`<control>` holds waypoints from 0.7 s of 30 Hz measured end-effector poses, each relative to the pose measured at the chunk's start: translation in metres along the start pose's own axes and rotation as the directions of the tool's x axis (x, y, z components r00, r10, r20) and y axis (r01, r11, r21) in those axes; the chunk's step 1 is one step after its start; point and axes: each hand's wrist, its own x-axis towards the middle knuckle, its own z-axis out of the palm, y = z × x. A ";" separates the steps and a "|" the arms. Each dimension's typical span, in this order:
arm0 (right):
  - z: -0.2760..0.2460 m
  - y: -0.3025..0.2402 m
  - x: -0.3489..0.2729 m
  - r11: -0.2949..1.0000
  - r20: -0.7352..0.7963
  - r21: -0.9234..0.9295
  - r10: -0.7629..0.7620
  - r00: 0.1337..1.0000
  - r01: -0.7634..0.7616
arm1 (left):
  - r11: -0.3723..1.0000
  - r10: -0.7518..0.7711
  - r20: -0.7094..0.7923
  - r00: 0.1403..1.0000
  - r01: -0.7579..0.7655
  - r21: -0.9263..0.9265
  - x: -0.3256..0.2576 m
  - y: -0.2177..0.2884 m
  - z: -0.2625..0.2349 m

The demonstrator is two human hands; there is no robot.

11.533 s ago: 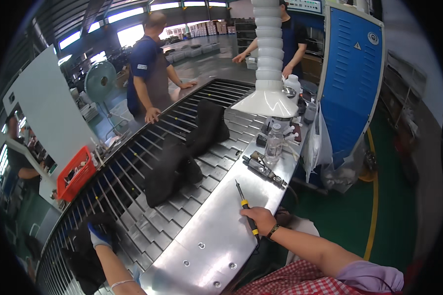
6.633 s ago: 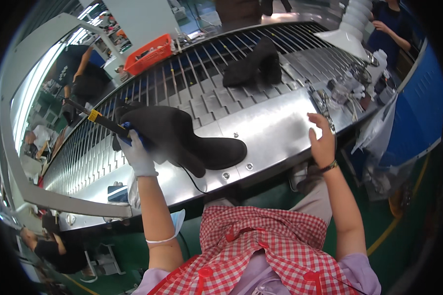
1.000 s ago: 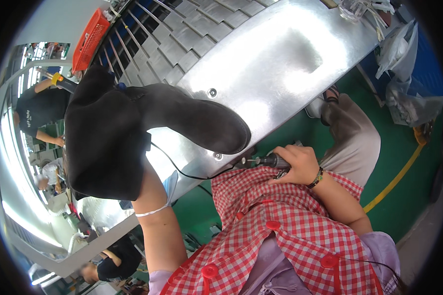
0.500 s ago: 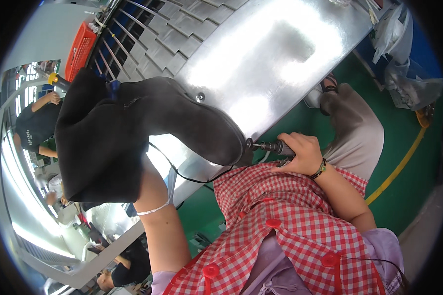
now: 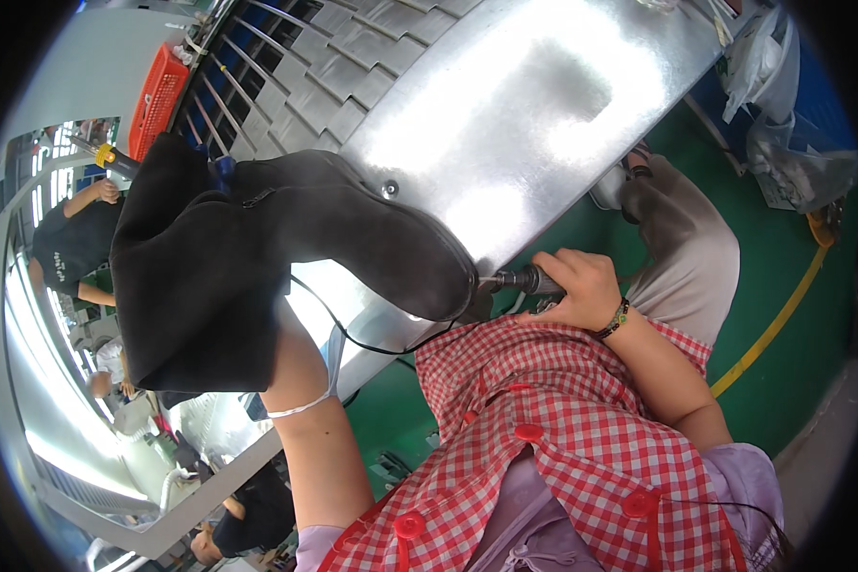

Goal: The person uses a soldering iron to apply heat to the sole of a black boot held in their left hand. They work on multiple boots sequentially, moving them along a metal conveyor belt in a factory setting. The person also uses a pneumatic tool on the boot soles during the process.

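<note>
A tall black boot (image 5: 257,257) is held up in front of me, its toe pointing right and its shaft hanging down to the left. My left hand (image 5: 221,173) grips it from behind. Only a bit of blue glove shows; my bare forearm comes out below the shaft. My right hand (image 5: 582,286) holds a slim black power tool (image 5: 522,281) level, with its tip against the boot's toe. A thin black cord (image 5: 372,348) loops under the boot toward the tool.
A shiny metal table (image 5: 543,95) lies beyond the boot, with a slatted conveyor (image 5: 286,76) and an orange crate (image 5: 157,95) behind it. Plastic bags (image 5: 782,124) hang at the right above a green floor with a yellow line (image 5: 782,315). Other workers (image 5: 67,238) stand at the left.
The boot's toe has dropped to meet the tool's tip. My right hand has lifted the tool slightly toward the toe.
</note>
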 end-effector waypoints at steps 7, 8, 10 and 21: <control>0.003 -0.002 -0.003 0.998 -0.012 0.007 -0.062 0.998 0.062 | 1.000 0.008 -0.011 1.000 -0.008 -0.005 -0.001 0.005 -0.004; 0.003 -0.001 -0.002 0.998 -0.031 0.002 -0.055 0.998 0.055 | 1.000 0.012 -0.009 1.000 -0.013 -0.010 -0.001 0.005 -0.003; 0.006 -0.002 0.000 0.999 -0.043 -0.004 -0.047 0.998 0.047 | 1.000 0.015 -0.013 1.000 -0.015 -0.013 0.000 0.007 -0.006; 0.009 -0.007 -0.006 0.998 0.016 0.014 -0.068 0.998 0.068 | 1.000 0.003 -0.012 1.000 -0.003 -0.019 -0.002 0.007 -0.009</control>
